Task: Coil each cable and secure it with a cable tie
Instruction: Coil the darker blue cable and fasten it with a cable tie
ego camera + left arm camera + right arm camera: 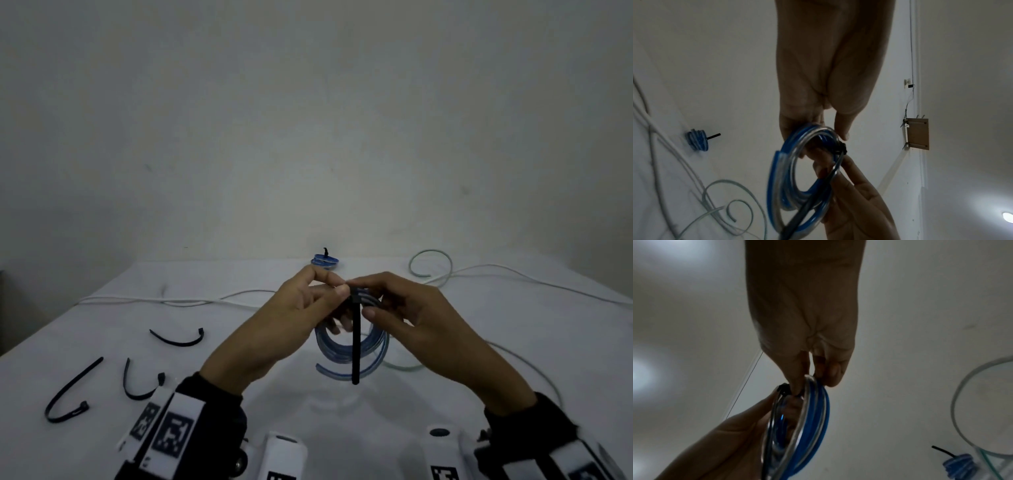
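Note:
A coil of blue and clear cable (346, 353) hangs upright above the table between both hands. A black cable tie (356, 342) wraps its top, with the long tail hanging straight down across the loops. My left hand (337, 286) pinches the top of the coil at the tie's head. My right hand (363, 301) pinches the same spot from the other side, thumb beside the strap. In the left wrist view the tie head (841, 148) sits on the coil (785, 181). The right wrist view shows my fingers (797, 382) on the coil (813, 418).
A tied blue coil (324, 261) lies at the table's far edge. Three spare black ties (178, 338) (138, 380) (68, 390) lie at the left. Loose white cables (171, 301) (431, 270) run across the back and right of the table (102, 325).

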